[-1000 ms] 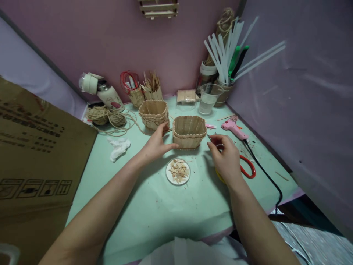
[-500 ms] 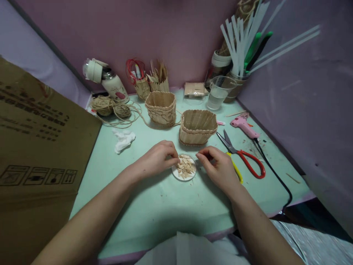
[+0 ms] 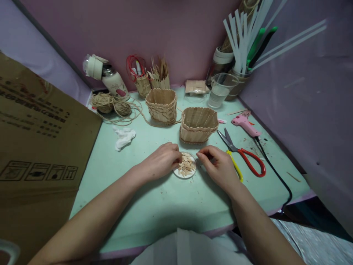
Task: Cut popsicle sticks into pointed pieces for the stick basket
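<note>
A small white dish [image 3: 189, 173] holding several pale wood chips [image 3: 186, 164] lies on the mint-green table [image 3: 154, 206]. My left hand [image 3: 162, 161] has its fingers curled over the dish's left rim. My right hand [image 3: 219, 166] is at the dish's right rim with thumb and forefinger pinched together; whether a chip is between them is too small to tell. Just behind the dish stands a basket made of wooden sticks [image 3: 198, 125], and a second, trimmed stick basket [image 3: 162, 106] stands further back on the left.
Red-and-yellow-handled scissors [image 3: 242, 158] lie right of my right hand. Beyond them are a pink glue gun [image 3: 245, 124] and its black cord [image 3: 275, 176]. Twine [image 3: 110, 106], a crumpled tissue [image 3: 124, 137], a bottle [image 3: 110, 79] and a plastic cup [image 3: 219, 92] sit at the back. A cardboard box [image 3: 41, 140] stands on the left.
My left hand came off the stick basket and my right hand left the scissors; both dropped to the white dish. Since half a second ago the left fingers have closed over its rim.
</note>
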{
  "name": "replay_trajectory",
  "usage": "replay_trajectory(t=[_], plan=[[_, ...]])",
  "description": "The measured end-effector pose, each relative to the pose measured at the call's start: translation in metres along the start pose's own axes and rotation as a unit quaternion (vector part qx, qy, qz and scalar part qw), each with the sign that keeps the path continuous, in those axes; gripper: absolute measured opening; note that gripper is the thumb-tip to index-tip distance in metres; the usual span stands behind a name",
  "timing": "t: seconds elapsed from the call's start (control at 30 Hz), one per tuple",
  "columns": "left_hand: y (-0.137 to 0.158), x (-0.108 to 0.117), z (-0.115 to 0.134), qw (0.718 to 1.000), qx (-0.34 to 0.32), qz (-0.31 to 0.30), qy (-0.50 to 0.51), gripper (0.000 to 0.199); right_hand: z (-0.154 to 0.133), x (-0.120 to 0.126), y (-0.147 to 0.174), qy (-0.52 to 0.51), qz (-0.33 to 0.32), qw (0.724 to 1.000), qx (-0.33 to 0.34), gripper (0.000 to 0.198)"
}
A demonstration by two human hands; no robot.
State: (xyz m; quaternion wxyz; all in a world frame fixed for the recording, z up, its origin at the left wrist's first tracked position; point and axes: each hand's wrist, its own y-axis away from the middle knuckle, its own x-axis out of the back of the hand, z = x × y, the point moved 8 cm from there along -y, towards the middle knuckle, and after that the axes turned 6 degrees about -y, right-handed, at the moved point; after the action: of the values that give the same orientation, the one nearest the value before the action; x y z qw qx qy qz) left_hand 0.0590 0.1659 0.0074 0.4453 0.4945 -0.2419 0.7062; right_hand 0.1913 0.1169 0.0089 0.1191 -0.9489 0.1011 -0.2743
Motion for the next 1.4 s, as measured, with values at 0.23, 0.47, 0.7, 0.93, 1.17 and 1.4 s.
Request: replay_trajectory(t=[0.23,0.47,0.7,0.93,1.17,1.4], plan=[[0.000,0.006,-0.005,0.997,0.012,-0.001,0.073,0.014,-0.009,0.003,0.010,0.038,-0.072,0.996,0.031,0.013],[0.000,0.008,-0.013,0.993,0.046,-0.013,0.109,0.012,-0.024,-0.017,0.022,0.194,-0.103,0.972,0.082,0.022],[0.000,0.005,-0.017,0.990,0.057,-0.016,0.131,0.012,-0.037,-0.032,0.030,0.163,-0.147,0.970,0.106,0.023],[0.000,0.007,-0.014,0.991,0.046,-0.012,0.124,0.010,-0.021,-0.004,0.019,0.228,-0.066,0.968,0.075,0.016],[-0.001,0.005,-0.016,0.989,0.045,-0.005,0.143,0.016,-0.023,-0.018,0.015,0.277,-0.093,0.954,0.065,0.010],[0.000,0.007,-0.024,0.981,0.079,0.005,0.178,0.016,-0.023,-0.020,0.013,0.338,-0.109,0.933,0.054,0.011]])
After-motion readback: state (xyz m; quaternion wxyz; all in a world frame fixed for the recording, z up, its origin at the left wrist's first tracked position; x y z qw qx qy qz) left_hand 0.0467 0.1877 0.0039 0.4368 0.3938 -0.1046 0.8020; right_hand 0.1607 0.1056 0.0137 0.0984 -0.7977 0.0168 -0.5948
